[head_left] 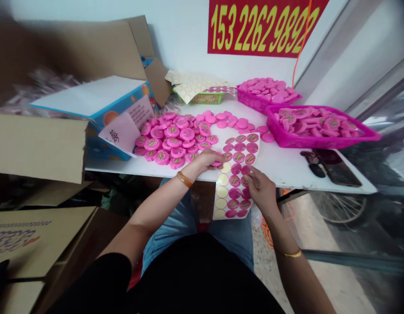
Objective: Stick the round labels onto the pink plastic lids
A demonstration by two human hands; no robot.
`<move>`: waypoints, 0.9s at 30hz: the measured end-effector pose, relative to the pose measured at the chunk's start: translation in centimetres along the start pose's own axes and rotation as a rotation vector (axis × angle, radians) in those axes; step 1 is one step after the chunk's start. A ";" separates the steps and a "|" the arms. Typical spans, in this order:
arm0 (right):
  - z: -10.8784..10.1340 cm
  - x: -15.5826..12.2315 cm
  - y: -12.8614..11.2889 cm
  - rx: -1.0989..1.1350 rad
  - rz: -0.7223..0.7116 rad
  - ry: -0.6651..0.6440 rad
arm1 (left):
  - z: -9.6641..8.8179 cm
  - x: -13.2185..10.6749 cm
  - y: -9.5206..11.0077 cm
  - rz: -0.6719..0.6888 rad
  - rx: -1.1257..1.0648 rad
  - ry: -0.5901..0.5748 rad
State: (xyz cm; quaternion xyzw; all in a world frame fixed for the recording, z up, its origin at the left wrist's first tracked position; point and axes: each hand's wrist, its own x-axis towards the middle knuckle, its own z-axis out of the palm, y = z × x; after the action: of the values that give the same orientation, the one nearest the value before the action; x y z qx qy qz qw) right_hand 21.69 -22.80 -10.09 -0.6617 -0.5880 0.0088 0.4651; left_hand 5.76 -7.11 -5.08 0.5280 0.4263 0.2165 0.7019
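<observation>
Left hand [205, 159] and right hand [259, 187] at a sheet of round pink stickers [236, 183]

Left of the left hand, a heap of labelled pink discs [172, 139] lies beyond a cardboard box flap [38, 146]. The left hand curves, fingers close together, over a disc at the sheet's edge; any grip cannot be told. The sheet lies between the hands, running over the white table's [280, 168] front edge. The right hand's fingertips [248, 171] bunch narrowly on it, their hold unclear. Further right sit a pink plastic basket [320, 143] of discs and a phone [339, 169].
</observation>
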 end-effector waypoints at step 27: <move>0.1 7.8 -6.2 0.099 -0.087 0.047 | -1.5 -1.4 1.6 0.543 0.171 -0.214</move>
State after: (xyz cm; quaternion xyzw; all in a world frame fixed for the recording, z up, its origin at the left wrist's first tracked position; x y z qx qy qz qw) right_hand 19.30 -17.40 -2.11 -0.6116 -0.6040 0.0021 0.5110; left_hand 4.02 -6.76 -3.17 0.6998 0.2100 0.3026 0.6121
